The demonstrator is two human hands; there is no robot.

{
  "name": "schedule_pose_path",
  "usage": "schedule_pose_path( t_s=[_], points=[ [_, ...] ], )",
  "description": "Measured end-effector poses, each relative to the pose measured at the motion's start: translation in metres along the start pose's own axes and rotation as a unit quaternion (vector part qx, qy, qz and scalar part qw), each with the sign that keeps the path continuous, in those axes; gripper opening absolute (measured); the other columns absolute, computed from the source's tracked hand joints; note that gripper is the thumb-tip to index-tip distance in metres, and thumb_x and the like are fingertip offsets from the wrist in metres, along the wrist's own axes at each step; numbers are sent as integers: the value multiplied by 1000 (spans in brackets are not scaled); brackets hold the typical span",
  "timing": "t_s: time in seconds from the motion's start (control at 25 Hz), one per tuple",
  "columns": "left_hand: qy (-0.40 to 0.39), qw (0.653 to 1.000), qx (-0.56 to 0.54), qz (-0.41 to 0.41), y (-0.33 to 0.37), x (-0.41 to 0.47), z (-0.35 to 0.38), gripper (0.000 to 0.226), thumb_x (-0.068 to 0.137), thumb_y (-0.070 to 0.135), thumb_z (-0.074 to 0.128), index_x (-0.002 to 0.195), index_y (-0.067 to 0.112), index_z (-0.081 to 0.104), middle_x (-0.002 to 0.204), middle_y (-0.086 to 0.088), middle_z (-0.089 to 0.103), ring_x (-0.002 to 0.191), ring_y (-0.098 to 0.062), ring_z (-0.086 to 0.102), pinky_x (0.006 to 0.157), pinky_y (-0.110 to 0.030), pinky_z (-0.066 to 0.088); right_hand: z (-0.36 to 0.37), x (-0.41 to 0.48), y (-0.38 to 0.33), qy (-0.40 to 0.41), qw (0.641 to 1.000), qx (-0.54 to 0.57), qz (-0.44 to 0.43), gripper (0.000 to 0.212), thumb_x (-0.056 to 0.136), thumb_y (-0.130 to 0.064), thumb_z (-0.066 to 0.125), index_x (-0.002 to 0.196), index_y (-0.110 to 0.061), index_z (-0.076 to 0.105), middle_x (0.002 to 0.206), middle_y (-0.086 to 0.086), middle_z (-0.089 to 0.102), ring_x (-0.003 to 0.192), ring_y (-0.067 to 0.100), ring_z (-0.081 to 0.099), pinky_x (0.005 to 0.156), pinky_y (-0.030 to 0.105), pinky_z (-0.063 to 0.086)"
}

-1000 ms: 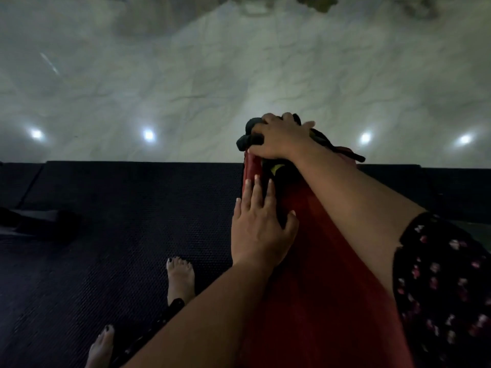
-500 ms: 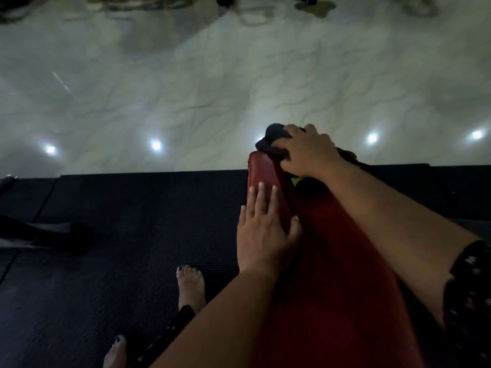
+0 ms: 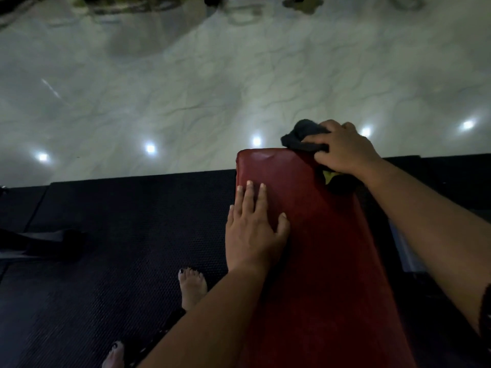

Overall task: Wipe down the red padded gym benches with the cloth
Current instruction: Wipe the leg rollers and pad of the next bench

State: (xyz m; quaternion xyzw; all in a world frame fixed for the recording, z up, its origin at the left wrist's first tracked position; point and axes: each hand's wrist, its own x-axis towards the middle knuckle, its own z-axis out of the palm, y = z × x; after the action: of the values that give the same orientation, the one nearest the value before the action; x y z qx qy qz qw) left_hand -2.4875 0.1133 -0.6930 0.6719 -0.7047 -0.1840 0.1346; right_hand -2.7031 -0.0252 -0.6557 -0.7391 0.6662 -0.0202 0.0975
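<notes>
- Right grip (image 3: 345,151) clamps a dark cloth (image 3: 300,135) on the far right corner of the red bench (image 3: 318,261), centre right of frame.
- Left grip (image 3: 252,231), fingers straight and flat, presses the bench near its left edge.
- Black mat (image 3: 119,248) and a bare foot (image 3: 192,288) lie lower left; glossy marble floor (image 3: 186,88) fills the upper frame.

Black textured mat (image 3: 119,235) covers the near ground. My bare foot (image 3: 192,288) stands on it, toenails dark; my other foot (image 3: 114,354) shows at the lower edge. A dark object (image 3: 39,243) lies left. Beyond, the glossy marble floor (image 3: 186,88) shows round light reflections (image 3: 150,148).
</notes>
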Motion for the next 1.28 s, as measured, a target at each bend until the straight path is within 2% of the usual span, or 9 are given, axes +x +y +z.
schedule_pose_path(
  t_s=[0.2, 0.4, 0.44, 0.52, 0.6, 0.72, 0.92, 1.12, 1.28],
  points=[
    [10, 1000, 1, 3, 0, 0, 2, 74, 93, 59, 27, 157, 28, 8, 165, 5, -4, 150, -10, -14, 120, -31, -2, 5, 10, -7, 34, 978, 54, 199, 45, 90, -38, 47, 134, -36, 53, 137, 3, 40, 121, 38, 38, 93, 44, 41],
    [7, 1000, 2, -4, -1, -1, 0, 78, 88, 60, 22, 157, 28, 9, 165, 4, -2, 150, -10, -13, 121, -32, -2, 18, -19, 14, 41, 974, 162, 153, 49, 87, -36, 52, 136, -40, 51, 141, 4, 39, 123, 37, 42, 99, 41, 41],
    [7, 1000, 8, -3, 0, 0, 0, 79, 87, 61, 21, 157, 27, 9, 165, 3, -2, 150, -11, -13, 121, -32, -5, 20, -23, 19, 54, 947, 253, 192, 52, 83, -37, 54, 135, -36, 53, 137, 8, 46, 119, 35, 49, 99, 42, 45],
    [18, 999, 44, 7, -1, 0, -1, 80, 86, 63, 15, 157, 27, 5, 165, 2, -4, 150, -13, -16, 119, -33, -13, 16, -29, 17, 69, 840, 459, 281, 54, 80, -35, 56, 133, -25, 57, 117, 13, 62, 106, 32, 61, 92, 44, 53],
    [31, 996, 68, 48, 0, -4, -1, 80, 84, 64, 11, 156, 32, -1, 165, 3, -4, 149, -15, -20, 118, -34, -18, 16, -44, 15, 56, 800, 516, 301, 53, 79, -34, 59, 130, -19, 58, 104, 11, 66, 99, 30, 65, 81, 39, 56],
    [22, 994, 68, 84, 3, -6, -1, 77, 84, 65, 12, 156, 38, 1, 165, 6, -3, 149, -15, -21, 119, -34, -15, 34, -73, 21, 75, 823, 493, 272, 76, 59, -49, 60, 128, -17, 59, 116, 11, 62, 101, 24, 64, 71, 27, 49],
    [3, 993, 81, 87, 1, -1, 2, 80, 81, 68, 8, 155, 39, 18, 165, 7, 8, 151, -15, -8, 122, -35, -5, 39, -73, 28, 45, 755, 559, 340, 43, 95, -25, 53, 137, -16, 54, 113, 12, 59, 93, 24, 57, 71, 26, 44],
    [1, 994, 71, 78, 2, -3, 1, 81, 79, 69, 10, 154, 40, 20, 164, 8, 11, 152, -14, -5, 122, -34, -4, 55, -114, 26, 75, 836, 477, 262, 62, 73, -46, 55, 126, -14, 61, 119, 13, 59, 101, 30, 60, 78, 32, 46],
    [6, 994, 70, 84, 1, -2, 3, 77, 82, 68, 14, 154, 40, 21, 164, 8, 13, 152, -14, -3, 122, -35, -3, 52, -122, 35, -28, 690, 618, 375, 34, 101, -22, 47, 127, -2, 52, 104, 11, 52, 75, 23, 51, 71, 31, 43]
  ],
)
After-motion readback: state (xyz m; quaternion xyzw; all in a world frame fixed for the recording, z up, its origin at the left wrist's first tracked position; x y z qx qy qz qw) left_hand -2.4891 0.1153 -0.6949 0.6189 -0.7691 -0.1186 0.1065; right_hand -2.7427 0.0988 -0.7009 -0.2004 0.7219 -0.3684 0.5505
